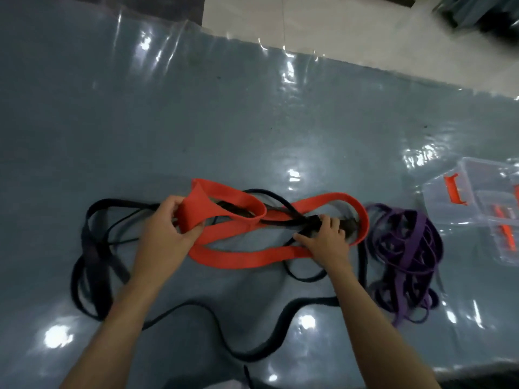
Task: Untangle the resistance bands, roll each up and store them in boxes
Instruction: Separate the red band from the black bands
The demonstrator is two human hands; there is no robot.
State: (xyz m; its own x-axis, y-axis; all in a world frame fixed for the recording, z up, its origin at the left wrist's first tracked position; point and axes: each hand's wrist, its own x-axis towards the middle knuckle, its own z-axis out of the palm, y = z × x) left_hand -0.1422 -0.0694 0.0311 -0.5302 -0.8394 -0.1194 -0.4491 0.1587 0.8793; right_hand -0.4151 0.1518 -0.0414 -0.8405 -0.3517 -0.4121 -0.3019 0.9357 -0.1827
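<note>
A wide red resistance band [247, 255] lies looped and twisted in the middle of the grey table, tangled with thin black bands [92, 248] that spread to the left and toward the near edge. My left hand [165, 228] grips a folded end of the red band. My right hand [323, 234] pinches a bundle of black band strands where they cross the red loop. A heap of purple bands [407, 256] lies just right of my right hand. Clear plastic boxes [471, 209] with orange latches stand at the right edge.
The table is covered with a shiny clear plastic sheet [196, 108]. Its far edge runs diagonally across the top, with pale floor tiles [337, 23] beyond. Dark objects show at the top right corner.
</note>
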